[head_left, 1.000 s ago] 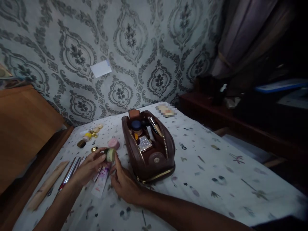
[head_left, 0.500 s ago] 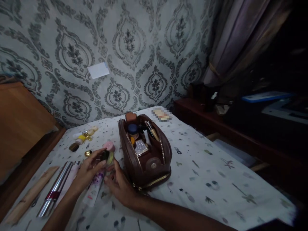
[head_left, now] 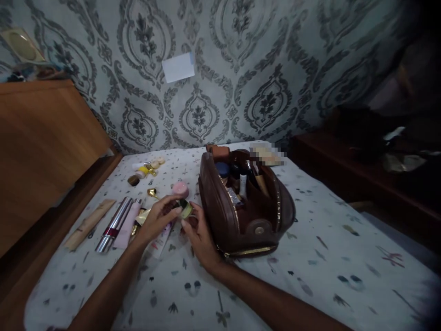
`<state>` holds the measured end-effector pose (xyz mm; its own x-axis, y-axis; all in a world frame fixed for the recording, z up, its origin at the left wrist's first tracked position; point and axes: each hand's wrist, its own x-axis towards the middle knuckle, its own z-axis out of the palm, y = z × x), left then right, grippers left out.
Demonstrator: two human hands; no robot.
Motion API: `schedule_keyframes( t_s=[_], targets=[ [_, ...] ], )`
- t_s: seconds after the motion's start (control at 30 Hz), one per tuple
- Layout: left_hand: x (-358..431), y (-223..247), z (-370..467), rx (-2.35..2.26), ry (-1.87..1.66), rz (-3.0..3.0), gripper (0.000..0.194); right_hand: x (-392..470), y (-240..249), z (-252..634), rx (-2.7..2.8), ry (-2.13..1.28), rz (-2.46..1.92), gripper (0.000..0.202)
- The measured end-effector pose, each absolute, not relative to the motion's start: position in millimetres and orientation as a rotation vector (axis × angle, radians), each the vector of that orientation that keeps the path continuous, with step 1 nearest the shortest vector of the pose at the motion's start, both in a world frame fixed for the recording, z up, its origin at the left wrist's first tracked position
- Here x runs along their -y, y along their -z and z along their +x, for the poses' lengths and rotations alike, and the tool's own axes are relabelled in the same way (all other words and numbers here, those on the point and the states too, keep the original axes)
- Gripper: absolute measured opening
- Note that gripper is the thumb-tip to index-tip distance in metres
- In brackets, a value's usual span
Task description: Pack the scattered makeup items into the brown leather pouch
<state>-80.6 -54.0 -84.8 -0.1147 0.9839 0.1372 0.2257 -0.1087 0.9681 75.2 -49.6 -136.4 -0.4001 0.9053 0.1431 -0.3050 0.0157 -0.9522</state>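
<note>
A small jar (head_left: 186,210) with a dark lid and yellow-green body is held between both hands. My left hand (head_left: 160,218) pinches it from the left, and my right hand (head_left: 200,234) has its fingertips against its right side. Just right of my hands stands an unzipped brown bag (head_left: 220,207), with a dark blue-lidded jar (head_left: 222,169), a white tube (head_left: 243,185) and brushes inside. Beneath my hands lies a white and purple tube (head_left: 159,244), partly covered. A round pink container (head_left: 180,189) sits just behind them.
At the left lie a tan pouch (head_left: 90,224), a silver tube with a red band (head_left: 113,225) and a pink tube (head_left: 127,226). Small cosmetics (head_left: 146,171) lie farther back. A wooden cabinet (head_left: 51,151) borders the cloth-covered surface (head_left: 193,303).
The view has shifted, so the bag and wall appear changed in place. Both hands still hold the jar, which is now tilted differently. A gold and cream tube shows beside my left hand.
</note>
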Motion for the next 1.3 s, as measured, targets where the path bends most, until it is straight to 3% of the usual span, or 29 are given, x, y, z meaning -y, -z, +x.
schedule_keyframes(
  t_s=[0.23, 0.67, 1.03, 1.3],
  targets=[
    [58.0, 86.0, -82.6, -1.374, -1.285, 1.439, 0.043, 48.4, 136.2, 72.2, 1.316, -1.544, -0.690, 0.042],
    [67.1, 88.6, -89.7, -1.232, -1.315, 1.333, 0.048, 52.4, 130.8, 74.0, 1.410, -1.356, -0.838, 0.047],
    [72.3, 90.2, -94.6, -1.080, -1.371, 1.271, 0.050, 52.8, 129.0, 74.3, 1.325, -1.607, -0.638, 0.047],
    [70.9, 93.3, -95.4, -1.115, -1.343, 1.301, 0.049, 54.1, 125.3, 74.2, 1.312, -1.519, -0.677, 0.045]
  ],
)
